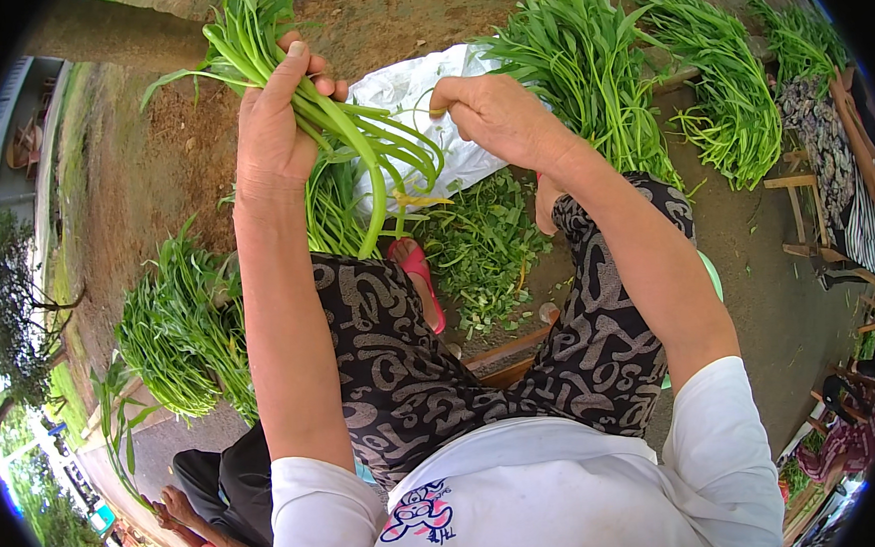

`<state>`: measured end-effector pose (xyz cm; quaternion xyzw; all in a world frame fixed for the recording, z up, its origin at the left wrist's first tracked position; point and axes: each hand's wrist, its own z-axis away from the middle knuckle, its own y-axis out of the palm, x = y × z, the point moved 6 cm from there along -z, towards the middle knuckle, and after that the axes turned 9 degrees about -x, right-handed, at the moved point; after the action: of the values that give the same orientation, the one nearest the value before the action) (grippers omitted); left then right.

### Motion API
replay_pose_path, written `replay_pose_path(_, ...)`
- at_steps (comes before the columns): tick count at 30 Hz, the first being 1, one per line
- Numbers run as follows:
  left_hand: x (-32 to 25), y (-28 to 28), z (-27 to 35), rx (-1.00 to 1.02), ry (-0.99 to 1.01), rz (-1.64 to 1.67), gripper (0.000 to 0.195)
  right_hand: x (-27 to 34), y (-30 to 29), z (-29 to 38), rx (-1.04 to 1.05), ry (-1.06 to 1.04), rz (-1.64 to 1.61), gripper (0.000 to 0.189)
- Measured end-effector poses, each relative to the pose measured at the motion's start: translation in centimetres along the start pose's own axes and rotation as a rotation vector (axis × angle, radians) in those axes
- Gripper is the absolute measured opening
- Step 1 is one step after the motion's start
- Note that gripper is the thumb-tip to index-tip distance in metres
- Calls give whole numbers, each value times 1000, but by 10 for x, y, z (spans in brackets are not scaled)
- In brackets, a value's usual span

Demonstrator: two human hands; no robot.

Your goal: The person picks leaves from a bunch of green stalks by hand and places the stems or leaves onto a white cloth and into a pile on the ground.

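Observation:
My left hand (281, 117) is closed around a bunch of leafy green stems (362, 139), probably water spinach, held up in front of me. The thick cut ends hang down towards my knee, with a yellowed leaf (419, 199) among them. To the right of the bunch is my right hand (499, 115), its fingers curled, with a thin green strand at the fingertips. Below my hands a white plastic sack (426, 86) lies on the ground. Between my feet is a heap of trimmed stem and leaf bits (488, 248).
Large bundles of greens lie beyond the sack (582, 61), farther right (734, 90) and at left (170, 327). A co-worker's hands (174, 508) hold stems at lower left. A tree trunk (115, 37) stands at upper left. Wooden stools (800, 183) are at right.

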<state>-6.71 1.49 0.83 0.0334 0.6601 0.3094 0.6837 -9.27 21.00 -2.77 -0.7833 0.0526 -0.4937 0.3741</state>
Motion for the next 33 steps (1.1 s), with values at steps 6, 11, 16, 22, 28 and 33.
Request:
replay_pose_path(6, -3, -1, 2, 7, 20, -16, 22, -9, 0, 2, 126, -5, 230, 23)
replay_pose_path(11, 0, 4, 2, 15, 5, -17, 22, -10, 1, 1, 46, 16, -29, 20)
replay_pose_path(16, 1, 9, 5, 5, 20, -58, 24, 5, 12, 0, 105, 116, -388, 19)
replay_pose_path(22, 1, 9, 3, 7, 16, -48, 23, -3, 14, -2, 73, 130, -368, 16)
replay_pose_path(28, 1, 6, 2, 9, 20, -45, 22, 2, 12, 0, 98, 109, -373, 20)
replay_pose_path(33, 2, 9, 5, 3, 17, -67, 26, 5, 11, -2, 102, 42, -254, 16)
